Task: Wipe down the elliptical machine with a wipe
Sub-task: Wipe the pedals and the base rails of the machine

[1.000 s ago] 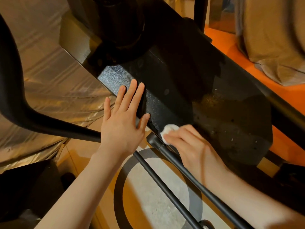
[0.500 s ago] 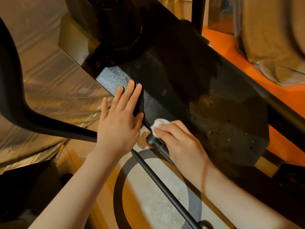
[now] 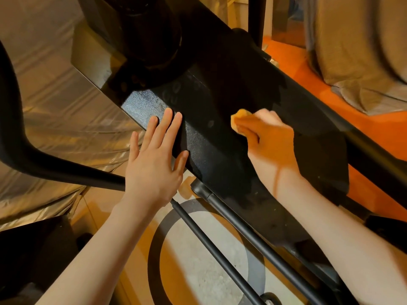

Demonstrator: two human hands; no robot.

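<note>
The elliptical machine (image 3: 220, 102) fills the middle of the view, its broad black housing running from the upper left down toward the lower right, with a curved black arm (image 3: 26, 155) sweeping across the left side and two thin rails (image 3: 237, 230) slanting over the floor nearer the person. The housing looks dusty: pale specks and smudged fingerprint rings show on the textured strip near its left edge, while the panel to the right reads darker and blotchy.

The left hand (image 3: 154, 164) lies flat on that near-left edge, fingers straight and spread, thumb out to the right, pressing rather than gripping. It serves well as a brace, so it should stay put while the other hand works.

The right hand (image 3: 271, 139) is over the middle of the panel, fingers curled down around the wipe (image 3: 239, 119), which shows only as a small bunched wad peeking out past the fingertips on the left side of the hand, touching or just above the black surface.

To do this step well, the wipe probably needs opening out: a tight wad covers little and mostly pushes grit about. Flatter fingers over a spread wipe would give even pressure. Strokes are best run along the length of the housing, overlapping, working from the far upper part toward the near lower edge so loosened dust is carried one way. The fingerprinted strip beside the left hand looks due for a pass, which will call for shifting that brace.
</note>
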